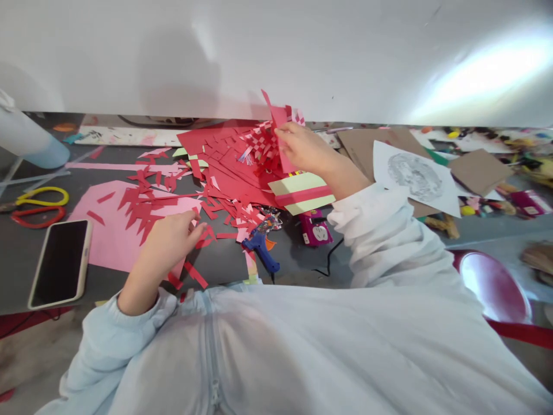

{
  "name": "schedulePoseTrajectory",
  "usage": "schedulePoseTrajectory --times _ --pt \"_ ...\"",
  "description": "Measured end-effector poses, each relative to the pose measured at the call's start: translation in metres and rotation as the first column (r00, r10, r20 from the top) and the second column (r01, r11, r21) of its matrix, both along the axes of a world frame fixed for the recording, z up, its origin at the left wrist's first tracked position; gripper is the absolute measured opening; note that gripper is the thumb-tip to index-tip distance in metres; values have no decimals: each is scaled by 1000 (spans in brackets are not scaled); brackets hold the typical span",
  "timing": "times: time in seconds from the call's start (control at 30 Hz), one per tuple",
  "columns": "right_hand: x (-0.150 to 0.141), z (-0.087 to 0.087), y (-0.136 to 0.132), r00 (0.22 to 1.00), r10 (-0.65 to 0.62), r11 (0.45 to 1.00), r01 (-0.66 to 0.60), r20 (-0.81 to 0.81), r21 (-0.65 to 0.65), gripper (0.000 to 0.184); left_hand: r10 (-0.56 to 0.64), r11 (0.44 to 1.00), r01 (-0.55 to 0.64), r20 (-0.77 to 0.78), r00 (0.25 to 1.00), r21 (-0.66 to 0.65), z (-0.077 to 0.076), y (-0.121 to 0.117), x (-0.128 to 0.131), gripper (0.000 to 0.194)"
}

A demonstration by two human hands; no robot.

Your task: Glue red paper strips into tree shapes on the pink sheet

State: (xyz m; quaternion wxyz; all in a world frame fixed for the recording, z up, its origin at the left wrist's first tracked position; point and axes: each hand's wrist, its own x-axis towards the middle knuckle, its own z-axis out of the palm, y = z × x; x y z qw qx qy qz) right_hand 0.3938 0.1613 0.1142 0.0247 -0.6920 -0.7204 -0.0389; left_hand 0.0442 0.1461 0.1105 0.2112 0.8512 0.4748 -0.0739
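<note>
My right hand pinches a sheet of red paper, which stands up at the back of the table. Just left of that sheet is a red-and-pink woven paper piece; whether my fingers touch it too I cannot tell. My left hand hovers low over red paper scraps, loosely curled, with thumb and forefinger apart and nothing visible between them. Under and beside it lies a pink paper sheet with jagged red cuttings. Larger red sheets spread out between my hands.
A blue glue gun lies near the front edge, beside a purple power adapter. On the left are scissors, a phone and a white-blue bottle. To the right are a printed drawing and cardboard.
</note>
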Motion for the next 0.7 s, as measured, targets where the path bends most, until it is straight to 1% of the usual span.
schedulePoseTrajectory --times 0.07,0.13,0.3,0.4,0.47,0.53,0.57,0.6,0.63,0.7 --pt "1 5 2 999 33 999 -33 -16 18 51 7 1000 -7 -9 1000 -2 0 0 0 33" --pt "2 12 2 1000 27 999 -27 -4 33 49 13 1000 -13 -24 1000 -1 0 1 -1 34" --pt "9 31 -1 992 -126 989 125 14 75 40 22 1000 -21 -31 999 24 -1 1 -3 36" --pt "14 35 -3 978 -207 975 204 28 83 37 9 999 -8 -29 1000 32 -4 1 -4 37" --pt "16 36 -3 970 -241 968 237 42 85 37 -25 999 27 -43 999 32 -4 3 -1 37" --pt "15 38 -5 964 -263 962 259 47 87 39 -102 994 105 -63 993 43 -2 7 9 36" --pt "13 39 -6 961 -271 960 266 47 88 40 -156 985 160 -73 985 57 -1 10 17 36" --pt "11 41 -7 960 -277 958 272 48 88 41 -233 969 238 -68 970 69 -1 13 28 35" --pt "8 44 -9 958 -282 957 277 53 90 42 -322 940 326 -55 945 97 0 18 41 34" --pt "2 51 -11 955 -286 957 280 78 79 43 -484 863 488 -64 873 132 -3 28 73 34"
